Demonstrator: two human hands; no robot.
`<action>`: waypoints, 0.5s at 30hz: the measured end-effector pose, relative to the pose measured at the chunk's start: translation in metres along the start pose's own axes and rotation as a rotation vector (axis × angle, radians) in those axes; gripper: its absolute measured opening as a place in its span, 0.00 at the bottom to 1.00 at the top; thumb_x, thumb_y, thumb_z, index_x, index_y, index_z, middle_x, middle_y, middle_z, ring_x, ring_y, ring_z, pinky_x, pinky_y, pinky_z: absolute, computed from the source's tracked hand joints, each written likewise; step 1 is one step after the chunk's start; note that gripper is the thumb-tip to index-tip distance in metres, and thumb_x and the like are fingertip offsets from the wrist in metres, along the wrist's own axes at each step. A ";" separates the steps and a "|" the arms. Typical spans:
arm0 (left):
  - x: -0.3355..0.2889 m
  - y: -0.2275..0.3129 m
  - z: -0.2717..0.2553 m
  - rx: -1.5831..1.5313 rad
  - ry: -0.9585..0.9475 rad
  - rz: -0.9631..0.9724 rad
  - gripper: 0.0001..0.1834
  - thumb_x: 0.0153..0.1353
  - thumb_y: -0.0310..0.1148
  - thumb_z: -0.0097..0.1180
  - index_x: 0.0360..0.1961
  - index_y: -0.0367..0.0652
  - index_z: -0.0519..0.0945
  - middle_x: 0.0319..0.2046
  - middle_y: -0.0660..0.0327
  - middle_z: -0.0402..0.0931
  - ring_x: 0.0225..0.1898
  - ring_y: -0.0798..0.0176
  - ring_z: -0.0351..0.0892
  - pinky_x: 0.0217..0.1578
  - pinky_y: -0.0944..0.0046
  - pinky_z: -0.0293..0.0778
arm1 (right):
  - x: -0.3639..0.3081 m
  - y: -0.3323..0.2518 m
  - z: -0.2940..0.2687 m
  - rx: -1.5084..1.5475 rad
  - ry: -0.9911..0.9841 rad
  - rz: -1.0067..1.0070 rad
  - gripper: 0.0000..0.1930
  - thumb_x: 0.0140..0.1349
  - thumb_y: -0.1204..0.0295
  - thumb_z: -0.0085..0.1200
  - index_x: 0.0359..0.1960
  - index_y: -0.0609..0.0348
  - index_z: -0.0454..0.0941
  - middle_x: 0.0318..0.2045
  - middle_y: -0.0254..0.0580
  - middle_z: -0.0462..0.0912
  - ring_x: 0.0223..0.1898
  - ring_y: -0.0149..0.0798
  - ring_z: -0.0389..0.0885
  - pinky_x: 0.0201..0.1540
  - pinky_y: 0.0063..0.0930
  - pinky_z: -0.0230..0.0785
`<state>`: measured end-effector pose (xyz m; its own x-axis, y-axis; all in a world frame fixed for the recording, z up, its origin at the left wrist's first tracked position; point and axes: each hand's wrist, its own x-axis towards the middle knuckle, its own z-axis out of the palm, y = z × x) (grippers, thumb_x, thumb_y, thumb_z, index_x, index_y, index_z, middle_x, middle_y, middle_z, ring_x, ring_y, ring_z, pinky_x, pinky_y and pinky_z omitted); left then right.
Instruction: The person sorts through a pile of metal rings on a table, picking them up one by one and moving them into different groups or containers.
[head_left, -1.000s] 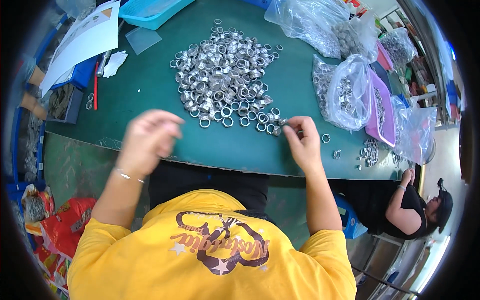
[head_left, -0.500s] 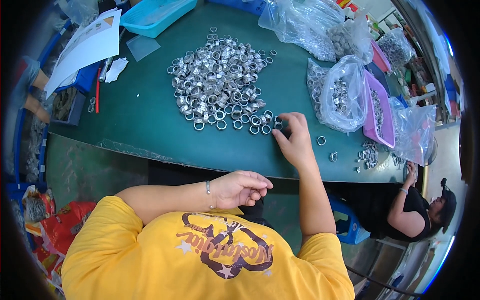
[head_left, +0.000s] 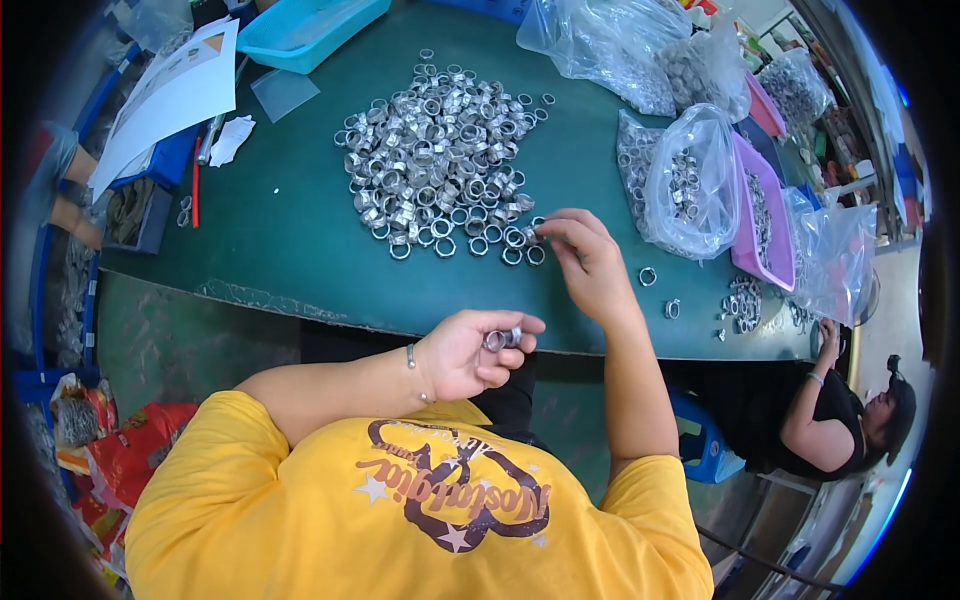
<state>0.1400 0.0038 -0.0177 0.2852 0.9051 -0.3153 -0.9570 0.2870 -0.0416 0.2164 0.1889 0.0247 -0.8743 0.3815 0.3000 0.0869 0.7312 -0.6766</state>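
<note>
A big heap of silver metal rings point(head_left: 440, 150) lies on the green table point(head_left: 290, 240). My right hand point(head_left: 590, 265) rests at the heap's near right edge, its fingertips pinching a ring point(head_left: 530, 235) from the loose row there. My left hand point(head_left: 470, 352) is off the table, just below its front edge and close to my yellow shirt. It is curled around a couple of rings point(head_left: 500, 338) held between thumb and fingers.
Clear plastic bags of rings point(head_left: 685, 180) and a purple tray point(head_left: 755, 200) stand at the right, and more bags point(head_left: 610, 45) at the back. A blue tray point(head_left: 300, 30) and white papers point(head_left: 175, 95) are at the back left. Another person point(head_left: 830, 420) sits at the lower right.
My left hand came down from above the table to my body and now holds rings near the table's edge. My right hand stayed at the heap's edge.
</note>
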 end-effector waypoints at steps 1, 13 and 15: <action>0.001 0.000 -0.001 0.006 -0.014 -0.006 0.15 0.68 0.37 0.43 0.46 0.35 0.74 0.35 0.57 0.75 0.24 0.72 0.67 0.16 0.77 0.60 | 0.002 0.006 0.003 -0.019 0.011 -0.024 0.08 0.56 0.83 0.51 0.36 0.60 0.79 0.39 0.45 0.79 0.41 0.48 0.76 0.44 0.32 0.69; -0.005 -0.005 0.010 0.183 0.161 -0.015 0.12 0.67 0.33 0.46 0.42 0.37 0.77 0.30 0.60 0.75 0.23 0.73 0.68 0.18 0.75 0.62 | -0.007 0.022 0.011 0.140 -0.129 0.156 0.20 0.47 0.73 0.63 0.44 0.59 0.74 0.40 0.44 0.75 0.43 0.47 0.72 0.49 0.36 0.65; -0.006 -0.006 0.009 0.258 0.135 -0.051 0.13 0.68 0.34 0.45 0.43 0.37 0.77 0.31 0.60 0.75 0.24 0.72 0.68 0.18 0.74 0.62 | -0.006 0.032 0.011 0.089 -0.074 -0.016 0.20 0.46 0.71 0.65 0.42 0.58 0.75 0.39 0.43 0.74 0.43 0.47 0.72 0.48 0.35 0.64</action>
<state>0.1443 -0.0003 -0.0073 0.3059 0.8426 -0.4431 -0.8917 0.4167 0.1768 0.2192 0.2033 -0.0060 -0.9083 0.3250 0.2632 0.0324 0.6822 -0.7304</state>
